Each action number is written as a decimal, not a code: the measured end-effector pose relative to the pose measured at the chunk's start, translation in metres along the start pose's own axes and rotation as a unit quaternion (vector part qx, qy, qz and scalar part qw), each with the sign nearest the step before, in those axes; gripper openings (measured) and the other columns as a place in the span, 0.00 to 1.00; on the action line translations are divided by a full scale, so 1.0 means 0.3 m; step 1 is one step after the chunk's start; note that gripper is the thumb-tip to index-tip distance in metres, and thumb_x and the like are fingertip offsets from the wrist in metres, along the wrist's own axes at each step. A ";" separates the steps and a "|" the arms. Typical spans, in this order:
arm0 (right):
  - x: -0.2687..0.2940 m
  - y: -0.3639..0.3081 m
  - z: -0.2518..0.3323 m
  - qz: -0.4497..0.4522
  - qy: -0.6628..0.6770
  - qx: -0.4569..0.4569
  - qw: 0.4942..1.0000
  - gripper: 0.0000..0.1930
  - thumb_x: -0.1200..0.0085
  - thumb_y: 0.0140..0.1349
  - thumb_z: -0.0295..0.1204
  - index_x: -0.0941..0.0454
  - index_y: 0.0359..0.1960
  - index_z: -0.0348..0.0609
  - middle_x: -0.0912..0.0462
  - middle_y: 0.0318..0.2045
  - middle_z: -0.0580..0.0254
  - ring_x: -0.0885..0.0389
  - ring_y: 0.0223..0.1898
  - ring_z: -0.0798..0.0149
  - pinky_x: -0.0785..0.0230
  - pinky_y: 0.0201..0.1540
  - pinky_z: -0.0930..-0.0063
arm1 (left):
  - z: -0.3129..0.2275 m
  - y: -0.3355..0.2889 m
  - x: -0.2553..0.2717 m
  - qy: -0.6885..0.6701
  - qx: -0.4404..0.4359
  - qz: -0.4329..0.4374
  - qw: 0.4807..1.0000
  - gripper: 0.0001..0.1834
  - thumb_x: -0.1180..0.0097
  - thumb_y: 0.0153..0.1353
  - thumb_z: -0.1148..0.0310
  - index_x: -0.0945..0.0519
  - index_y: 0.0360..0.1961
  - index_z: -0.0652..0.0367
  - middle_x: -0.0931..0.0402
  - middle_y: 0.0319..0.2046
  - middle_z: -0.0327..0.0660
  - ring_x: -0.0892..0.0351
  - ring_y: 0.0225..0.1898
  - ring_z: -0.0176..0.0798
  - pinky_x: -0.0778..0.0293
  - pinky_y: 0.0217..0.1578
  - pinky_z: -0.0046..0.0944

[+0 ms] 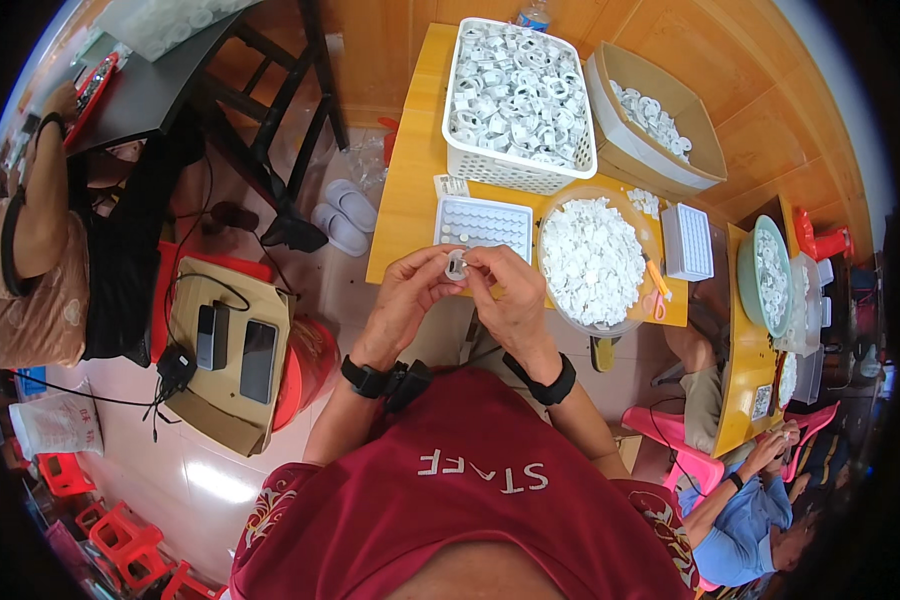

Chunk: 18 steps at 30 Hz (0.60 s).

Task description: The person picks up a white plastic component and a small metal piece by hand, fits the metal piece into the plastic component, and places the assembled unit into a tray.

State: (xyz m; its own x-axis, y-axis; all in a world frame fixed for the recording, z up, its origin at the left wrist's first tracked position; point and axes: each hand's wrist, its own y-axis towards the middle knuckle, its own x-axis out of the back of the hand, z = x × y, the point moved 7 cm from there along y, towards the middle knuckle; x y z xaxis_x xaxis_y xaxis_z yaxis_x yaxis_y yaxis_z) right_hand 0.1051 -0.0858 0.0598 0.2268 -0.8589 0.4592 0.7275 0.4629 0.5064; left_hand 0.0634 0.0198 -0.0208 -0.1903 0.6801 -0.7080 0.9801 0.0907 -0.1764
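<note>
Left hand (407,298): gripping the left side of a white plastic ring (457,265) between thumb and fingertips; probably steadying it from that side so as to leave the opening in view
Right hand (513,293): pinching the same ring at its right edge with thumb and forefinger; cannot tell whether also holding a smaller piece there
Ring position: held up between both hands, in front of the chest, at the near left edge of the compartmented tray (510,215); likely raised for close sight
Compartmented tray: lying flat on the yellow table (410,190), just beyond the hands; bearing a few small discs (463,238) at the near left; presumably divided into cells to keep small parts apart
Round bowl (630,210): standing right of the tray, heaped with small white pieces (592,262); perhaps placed there for a short reach by the right hand
Perforated basket (515,170): standing behind the tray, filled with white ring-shaped parts (520,95); probably relying on tall walls against spilling
Cardboard box (625,160): standing right of the basket; holding more ring-shaped parts, likely as a separate lot
Tray stack (690,245): standing right of the bowl; presumably piled up to save table room
Orange-handled scissors (654,305): lying just beside the bowl, near an orange-yellow tool (656,272); seemingly set aside yet within reach
</note>
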 end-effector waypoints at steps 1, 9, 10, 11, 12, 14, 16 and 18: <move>-0.002 -0.002 -0.003 0.000 0.000 0.000 1.000 0.08 0.47 0.47 0.15 0.26 0.30 0.37 0.24 0.24 0.58 0.24 0.24 0.61 0.32 0.25 0.74 | -0.003 -0.001 -0.003 0.011 -0.007 -0.002 1.000 0.14 0.54 0.63 0.68 0.26 0.46 0.66 0.24 0.39 0.41 0.24 0.37 0.31 0.26 0.39 0.29; -0.002 -0.011 0.020 0.000 -0.064 0.072 0.995 0.08 0.46 0.46 0.16 0.26 0.28 0.38 0.26 0.21 0.59 0.25 0.24 0.59 0.32 0.24 0.72 | -0.001 -0.006 -0.006 0.054 -0.020 -0.016 0.998 0.13 0.53 0.62 0.70 0.25 0.45 0.65 0.24 0.40 0.41 0.25 0.38 0.31 0.26 0.39 0.31; 0.001 -0.008 0.022 0.000 -0.063 0.072 0.995 0.08 0.46 0.46 0.16 0.26 0.28 0.38 0.26 0.21 0.59 0.25 0.24 0.59 0.32 0.24 0.72 | -0.001 -0.007 -0.003 0.062 -0.018 -0.021 0.998 0.13 0.53 0.62 0.70 0.25 0.44 0.65 0.24 0.40 0.41 0.25 0.38 0.31 0.26 0.39 0.31; 0.004 -0.001 0.007 0.007 -0.015 0.028 0.999 0.08 0.46 0.46 0.16 0.26 0.29 0.38 0.26 0.21 0.58 0.25 0.24 0.58 0.33 0.24 0.72 | -0.001 -0.006 -0.002 0.062 -0.018 -0.021 0.998 0.13 0.53 0.62 0.70 0.25 0.44 0.65 0.24 0.40 0.41 0.25 0.38 0.31 0.26 0.39 0.31; 0.004 0.003 -0.012 0.014 0.033 -0.017 0.999 0.07 0.46 0.46 0.16 0.25 0.29 0.38 0.27 0.21 0.58 0.26 0.23 0.57 0.33 0.24 0.71 | 0.000 -0.005 -0.004 0.057 -0.018 -0.015 0.998 0.13 0.53 0.62 0.70 0.25 0.44 0.65 0.24 0.39 0.41 0.24 0.37 0.31 0.26 0.39 0.31; 0.006 -0.002 -0.028 0.022 0.038 -0.023 0.999 0.08 0.46 0.46 0.17 0.25 0.30 0.37 0.27 0.22 0.58 0.26 0.24 0.57 0.33 0.24 0.71 | 0.000 -0.003 -0.007 0.052 -0.017 -0.009 0.998 0.13 0.53 0.62 0.70 0.25 0.44 0.65 0.24 0.39 0.41 0.24 0.37 0.32 0.26 0.38 0.31; 0.003 -0.004 -0.035 0.031 0.042 -0.029 0.998 0.08 0.46 0.46 0.17 0.25 0.31 0.37 0.27 0.22 0.57 0.26 0.24 0.56 0.33 0.25 0.71 | -0.003 -0.003 -0.011 0.043 -0.021 -0.009 0.999 0.12 0.53 0.62 0.70 0.24 0.43 0.65 0.24 0.39 0.41 0.24 0.36 0.31 0.26 0.37 0.30; 0.004 -0.002 -0.013 0.035 -0.009 0.016 0.999 0.09 0.46 0.46 0.17 0.24 0.32 0.37 0.28 0.24 0.57 0.26 0.25 0.56 0.33 0.26 0.70 | -0.005 -0.002 -0.013 0.046 -0.022 -0.010 0.999 0.12 0.53 0.62 0.70 0.24 0.43 0.65 0.24 0.39 0.41 0.24 0.36 0.31 0.26 0.37 0.30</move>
State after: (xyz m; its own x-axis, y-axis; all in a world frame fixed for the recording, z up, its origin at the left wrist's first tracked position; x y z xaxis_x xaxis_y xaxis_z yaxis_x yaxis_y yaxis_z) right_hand 0.1075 -0.0878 0.0571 0.2642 -0.8205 0.5070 0.6890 0.5284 0.4961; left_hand 0.0636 0.0184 -0.0169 -0.2057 0.7415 -0.6387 0.9781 0.1353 -0.1580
